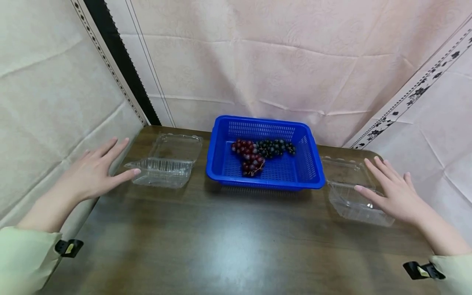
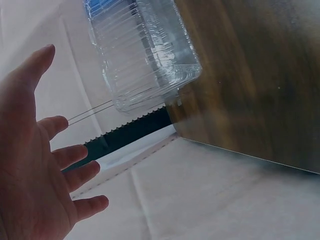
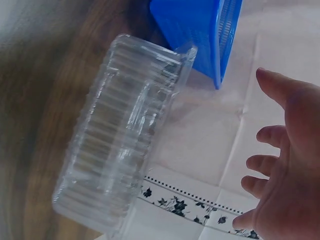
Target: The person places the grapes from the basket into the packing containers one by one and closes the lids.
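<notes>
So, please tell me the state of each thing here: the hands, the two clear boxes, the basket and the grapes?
left hand: open, fingers spread, holding nothing
right hand: open, holding nothing
left clear box: lid open, empty
right clear box: lid open, empty
blue basket: upright on the table, holding grapes
red grapes: in the basket
dark grapes: in the basket

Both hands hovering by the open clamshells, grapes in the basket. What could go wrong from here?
1. The right clamshell sits at the table's right edge, partly under the right hand; a nudge could likely push it off.
2. The left clamshell also lies near the table's edge, beside the left hand; being thin plastic, it may slide when touched.
3. The red grapes and dark grapes touch in the blue basket; lifting one bunch may snag the other.
</notes>
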The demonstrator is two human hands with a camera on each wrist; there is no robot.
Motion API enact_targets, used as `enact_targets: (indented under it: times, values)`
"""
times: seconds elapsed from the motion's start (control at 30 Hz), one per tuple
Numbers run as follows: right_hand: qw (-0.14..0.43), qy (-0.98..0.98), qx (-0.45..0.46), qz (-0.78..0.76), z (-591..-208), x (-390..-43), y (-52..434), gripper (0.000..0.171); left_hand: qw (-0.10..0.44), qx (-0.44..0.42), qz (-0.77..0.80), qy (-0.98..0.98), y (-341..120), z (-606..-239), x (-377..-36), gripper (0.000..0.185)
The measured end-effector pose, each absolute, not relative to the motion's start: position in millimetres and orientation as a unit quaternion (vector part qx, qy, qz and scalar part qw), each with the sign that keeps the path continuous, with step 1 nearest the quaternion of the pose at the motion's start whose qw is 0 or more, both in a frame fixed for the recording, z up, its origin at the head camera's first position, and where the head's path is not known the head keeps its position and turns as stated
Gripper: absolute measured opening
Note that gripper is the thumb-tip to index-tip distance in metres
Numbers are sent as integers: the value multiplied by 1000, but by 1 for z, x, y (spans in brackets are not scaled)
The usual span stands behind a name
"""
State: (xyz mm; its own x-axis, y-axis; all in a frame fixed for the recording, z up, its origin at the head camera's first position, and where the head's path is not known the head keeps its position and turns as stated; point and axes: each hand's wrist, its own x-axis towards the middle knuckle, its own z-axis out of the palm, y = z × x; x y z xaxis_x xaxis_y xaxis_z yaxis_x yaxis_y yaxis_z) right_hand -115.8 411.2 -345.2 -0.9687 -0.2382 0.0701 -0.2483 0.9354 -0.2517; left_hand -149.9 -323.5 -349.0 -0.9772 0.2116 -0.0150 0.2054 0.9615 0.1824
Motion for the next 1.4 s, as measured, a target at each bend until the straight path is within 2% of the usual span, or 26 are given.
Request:
enact_targets:
  times: [0.6, 1.03, 1.4]
  values:
    - [-23, -977, 160, 142, -321, -137, 369, 85, 100, 89, 140, 981, -319, -336, -186, 98]
    - [-66, -967, 181, 166, -314, -154, 335, 86, 168, 82, 182, 966, -323, -344, -200, 100]
    - [-80, -961, 206, 165, -310, -168, 315, 86, 184, 66, 235, 952, -327, -352, -207, 97]
